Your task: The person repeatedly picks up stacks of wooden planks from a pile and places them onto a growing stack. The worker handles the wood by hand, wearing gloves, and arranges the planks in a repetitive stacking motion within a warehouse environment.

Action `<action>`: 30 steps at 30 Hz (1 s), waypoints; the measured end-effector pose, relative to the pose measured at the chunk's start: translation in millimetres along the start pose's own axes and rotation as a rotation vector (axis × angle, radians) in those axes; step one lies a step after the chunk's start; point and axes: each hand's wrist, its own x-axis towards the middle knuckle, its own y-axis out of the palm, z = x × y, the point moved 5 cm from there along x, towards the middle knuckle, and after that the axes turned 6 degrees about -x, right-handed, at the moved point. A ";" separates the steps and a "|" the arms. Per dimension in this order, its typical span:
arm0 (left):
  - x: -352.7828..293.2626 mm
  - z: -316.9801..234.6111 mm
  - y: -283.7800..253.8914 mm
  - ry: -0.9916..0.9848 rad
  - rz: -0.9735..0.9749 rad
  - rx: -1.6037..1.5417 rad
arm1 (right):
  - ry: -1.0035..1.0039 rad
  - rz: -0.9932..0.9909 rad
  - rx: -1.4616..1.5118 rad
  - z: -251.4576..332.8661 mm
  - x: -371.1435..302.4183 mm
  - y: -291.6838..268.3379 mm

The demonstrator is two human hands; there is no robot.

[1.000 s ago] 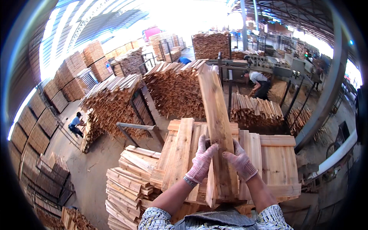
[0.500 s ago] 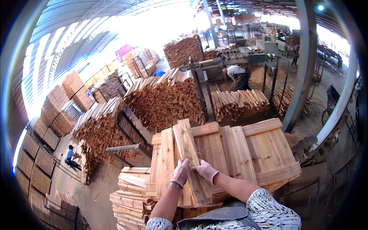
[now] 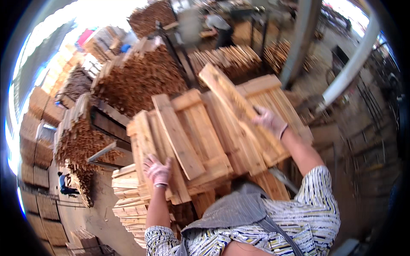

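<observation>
My right hand point(image 3: 270, 121), in a pale pinkish work glove, grips the edge of a long wooden board point(image 3: 226, 94) that is tilted above the right part of the board pile. My left hand point(image 3: 157, 170), gloved alike, lies with fingers spread on the boards at the pile's near left side and holds nothing. Between the hands a loose board point(image 3: 177, 136) rests slantwise on the pile. Beneath are flat boards point(image 3: 205, 123) laid side by side, with crosswise boards at the far and near edges.
A lower stack of boards point(image 3: 128, 205) stands at the left. Metal brackets point(image 3: 109, 150) and large wood stacks point(image 3: 141, 74) rise beyond it. A steel post point(image 3: 301, 40) and a pale pipe point(image 3: 352, 64) stand on the right. One person point(image 3: 218, 27) bends far ahead; another point(image 3: 66, 183) sits far left.
My hands have moved apart, the left one to the left and the right one to the right with a board. A loose board now lies between them. The view has shifted.
</observation>
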 end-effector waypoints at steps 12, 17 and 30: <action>11.7 -25.8 -9.7 -0.058 0.038 0.106 | 0.353 -0.306 -1.171 -49.7 48.8 -39.4; 11.6 -29.4 -0.3 -0.042 0.032 0.089 | 0.396 -0.302 -1.158 -53.1 20.4 18.2; 9.2 -6.9 4.4 0.017 0.055 0.045 | 0.324 -0.279 -1.393 -105.6 -7.4 -30.9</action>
